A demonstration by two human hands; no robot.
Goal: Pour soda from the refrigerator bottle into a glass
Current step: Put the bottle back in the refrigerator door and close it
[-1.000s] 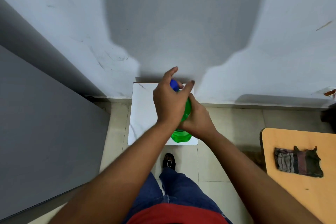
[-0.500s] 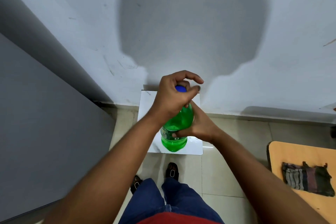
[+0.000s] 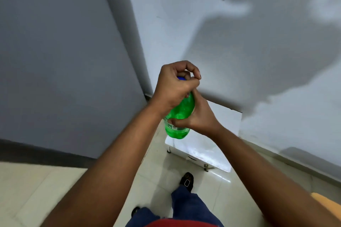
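**Green soda bottle, held in both hands at mid-frame**

At the centre of the frame we hold one green bottle point(image 3: 180, 114) in the air, tilted, its base toward the lower part of the picture and its neck toward the top.

- Left hand point(image 3: 175, 88): fingers and thumb curled over the bottle's top, closed round the blue cap point(image 3: 181, 78), of which we see only a sliver between the knuckles.
- Right hand point(image 3: 198, 116): wrapped round the bottle's middle from the right, fingertips point(image 3: 170, 121) pressing the green plastic near the label.
- Bottle contents: the plastic is translucent; we cannot tell the liquid level.

Below and to the right of the bottle we note a small white desk point(image 3: 212, 143), set against the pale wall point(image 3: 203, 24) that fills the upper right of the frame. The bottle hangs above its near left corner, apart from it.

The left of the frame is taken by a flat grey panel point(image 3: 55, 61). The lower part shows a pale tiled floor point(image 3: 46, 190), our blue trouser leg point(image 3: 186, 206) and one dark shoe point(image 3: 187, 180). A tan edge point(image 3: 326, 202) shows at the lower right; too little is visible to name it.
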